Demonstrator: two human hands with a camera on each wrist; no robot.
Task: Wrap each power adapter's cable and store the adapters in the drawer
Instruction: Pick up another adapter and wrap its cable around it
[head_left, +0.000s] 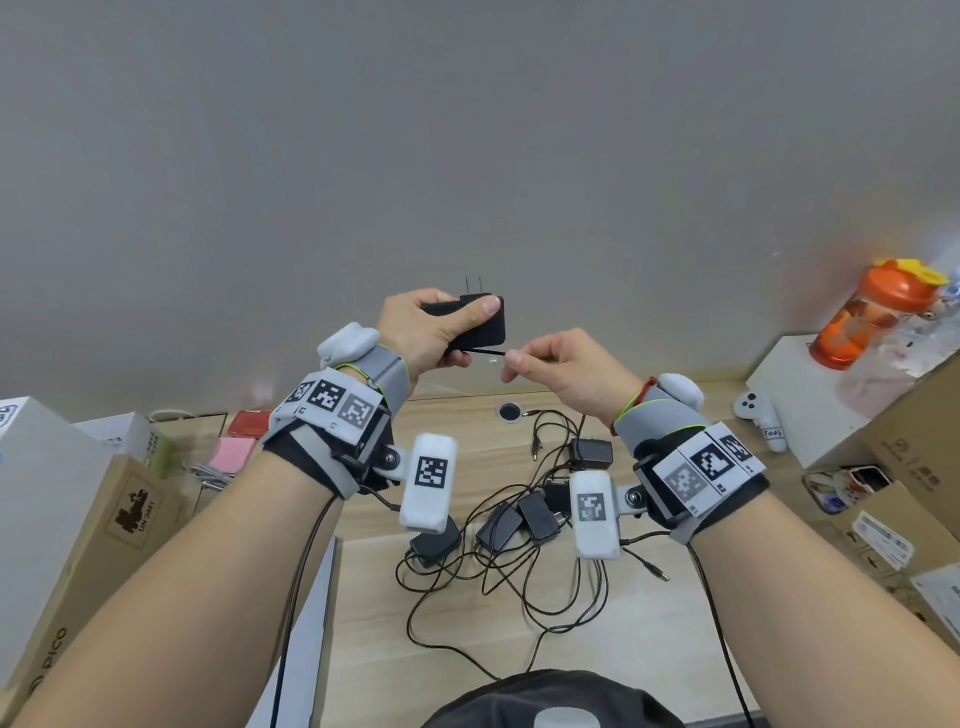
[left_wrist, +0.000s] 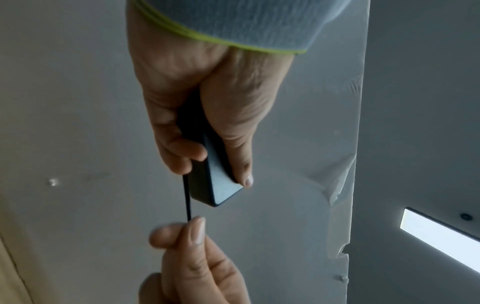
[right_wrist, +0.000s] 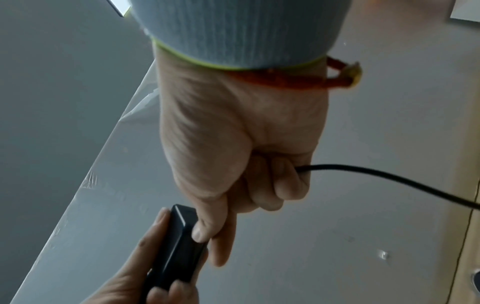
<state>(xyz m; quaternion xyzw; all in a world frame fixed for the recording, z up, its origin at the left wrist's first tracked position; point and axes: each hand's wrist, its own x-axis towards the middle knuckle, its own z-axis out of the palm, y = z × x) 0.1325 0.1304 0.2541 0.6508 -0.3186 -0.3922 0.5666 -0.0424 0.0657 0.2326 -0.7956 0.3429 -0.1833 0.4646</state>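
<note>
My left hand (head_left: 441, 332) grips a black power adapter (head_left: 480, 325) raised in front of the grey wall, plug prongs pointing up, thumb pressed on its face. The same adapter (left_wrist: 215, 183) (right_wrist: 179, 246) shows in both wrist views. Its thin black cable (head_left: 488, 352) (left_wrist: 187, 199) leaves the adapter's lower edge and runs straight to my right hand (head_left: 550, 364), which pinches it between thumb and forefinger just right of the adapter. In the right wrist view the cable (right_wrist: 389, 176) comes out past my curled fingers toward the right. Several more black adapters (head_left: 519, 514) lie on the wooden desk (head_left: 649, 608) amid tangled cables (head_left: 498, 577).
Cardboard and white boxes (head_left: 78, 519) stand at the left, more boxes (head_left: 883, 441) at the right, one carrying an orange bottle (head_left: 872, 317). A white controller (head_left: 758, 410) lies beside them. A round cable grommet (head_left: 510, 413) sits at the desk's back. No drawer is in view.
</note>
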